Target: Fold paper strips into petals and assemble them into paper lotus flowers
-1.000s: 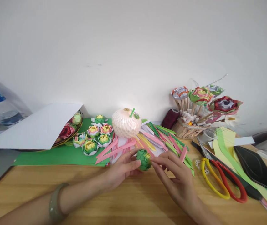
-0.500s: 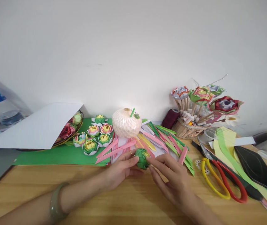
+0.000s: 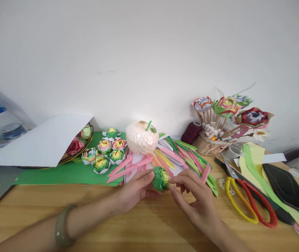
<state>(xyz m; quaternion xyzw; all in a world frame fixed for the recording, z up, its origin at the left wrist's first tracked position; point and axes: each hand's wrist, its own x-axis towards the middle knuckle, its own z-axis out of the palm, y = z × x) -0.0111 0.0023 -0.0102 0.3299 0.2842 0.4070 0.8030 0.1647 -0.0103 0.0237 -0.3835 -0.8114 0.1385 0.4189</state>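
A green folded-paper flower [image 3: 160,178] with a yellow centre is held above the front part of the table. My left hand [image 3: 138,185] grips its left side between thumb and fingers, and a green bangle circles that wrist. At the flower's right edge, my right hand [image 3: 191,190] has its thumb and index finger closed on the petals. Just behind the hands lie folded pink paper strips [image 3: 130,169]. Several finished paper flowers [image 3: 101,163] sit on a green sheet [image 3: 67,176] to the left.
A white ribbed round lamp [image 3: 142,137] stands by the wall. On the right are scissors [image 3: 246,199], a black phone-like object [image 3: 288,189], a dark red thread spool [image 3: 191,132] and a basket [image 3: 209,147] of paper flowers. White paper [image 3: 41,143] covers a flower basket at left.
The green paper flower has turned so that more of its yellow centre shows. My right hand has shifted slightly to the right, its fingers still at the petals.
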